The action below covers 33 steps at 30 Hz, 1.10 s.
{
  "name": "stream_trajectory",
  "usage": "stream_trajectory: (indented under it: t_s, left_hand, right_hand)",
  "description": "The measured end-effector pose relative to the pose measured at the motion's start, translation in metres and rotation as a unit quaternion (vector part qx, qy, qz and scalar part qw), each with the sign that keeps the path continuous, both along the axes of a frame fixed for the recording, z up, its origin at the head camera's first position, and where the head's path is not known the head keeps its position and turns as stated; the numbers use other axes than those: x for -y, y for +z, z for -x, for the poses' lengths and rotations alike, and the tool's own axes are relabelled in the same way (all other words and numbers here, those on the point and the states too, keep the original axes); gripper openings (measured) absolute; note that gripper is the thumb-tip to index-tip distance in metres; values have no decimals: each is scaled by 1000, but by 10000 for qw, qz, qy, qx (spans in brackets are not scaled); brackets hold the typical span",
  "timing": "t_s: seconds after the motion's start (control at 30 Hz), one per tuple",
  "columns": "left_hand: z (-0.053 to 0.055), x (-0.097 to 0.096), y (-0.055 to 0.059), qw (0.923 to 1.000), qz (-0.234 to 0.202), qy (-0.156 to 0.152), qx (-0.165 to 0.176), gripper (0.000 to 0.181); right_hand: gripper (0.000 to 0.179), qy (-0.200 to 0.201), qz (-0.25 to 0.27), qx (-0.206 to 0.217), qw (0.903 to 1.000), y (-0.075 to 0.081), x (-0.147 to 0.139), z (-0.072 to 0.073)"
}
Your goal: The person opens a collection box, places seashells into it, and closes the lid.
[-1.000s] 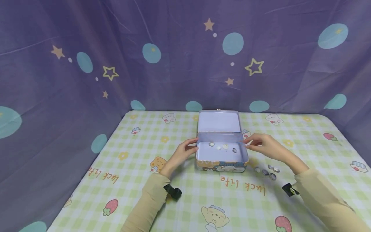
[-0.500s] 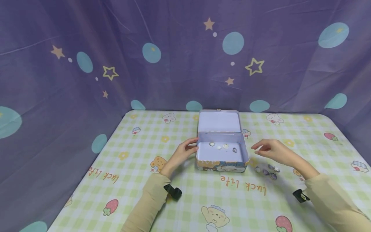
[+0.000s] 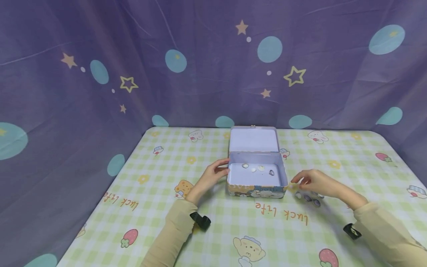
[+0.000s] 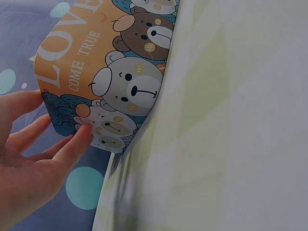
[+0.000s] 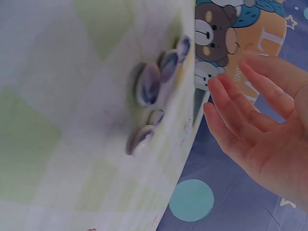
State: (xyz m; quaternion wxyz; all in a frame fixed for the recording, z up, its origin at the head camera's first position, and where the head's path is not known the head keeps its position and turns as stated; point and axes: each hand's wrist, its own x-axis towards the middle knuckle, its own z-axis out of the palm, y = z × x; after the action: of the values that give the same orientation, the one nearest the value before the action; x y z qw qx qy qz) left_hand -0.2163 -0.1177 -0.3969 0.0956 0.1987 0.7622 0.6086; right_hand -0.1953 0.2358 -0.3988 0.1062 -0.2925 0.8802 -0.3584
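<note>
A hinged tin box (image 3: 257,191) printed with bears stands with its lid (image 3: 254,139) raised at the back. Several small seashells (image 3: 261,168) lie on its white floor. My left hand (image 3: 209,178) is at the box's left side; in the left wrist view its extended fingers (image 4: 74,149) touch the printed wall. To the right of the box, my right hand (image 3: 318,181) hovers over a cluster of loose seashells (image 3: 307,198), covering part of them in the head view. The right wrist view shows that palm bare and its fingers (image 5: 226,108) loosely bent, apart from the dark-rimmed shells (image 5: 148,84).
A green-and-white checked cloth (image 3: 160,230) with cartoon prints covers the table. Behind and to the left hangs a purple curtain (image 3: 207,96) with stars and dots. Dark straps (image 3: 200,220) sit at both wrists.
My right hand has left the box's right edge, moving right and then down toward the loose seashells. My left hand stays at the left wall.
</note>
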Motion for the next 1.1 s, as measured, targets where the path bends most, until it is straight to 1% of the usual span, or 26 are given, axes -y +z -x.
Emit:
stream_trajectory:
  t_s: [0.07, 0.23, 0.37, 0.5, 0.73, 0.93, 1.1]
  left_hand:
    - [-1, -1, 1, 10000, 18, -24, 24, 44]
    - [0, -1, -1, 10000, -16, -37, 33, 44]
    - [1, 0, -2, 10000, -24, 12, 15, 44]
    - [1, 0, -2, 10000, -2, 13, 60, 44]
    - [1, 0, -1, 10000, 29, 0, 38, 44]
    - [1, 0, -1, 10000, 19, 7, 70, 44]
    - [2, 0, -1, 10000, 30, 11, 47, 44]
  right_hand:
    - [19, 19, -64, 31, 10000, -3, 0, 0]
    - [23, 26, -113, 336, 9994, -7, 0, 0]
    - [26, 27, -130, 521, 9986, -10, 1, 0]
    - [24, 36, -247, 593, 9979, -13, 1, 1]
    - [20, 110, -404, 565, 9975, -16, 1, 1]
    - [20, 181, -500, 360, 9979, -17, 3, 2]
    - [21, 256, -479, 208, 9983, -19, 4, 3]
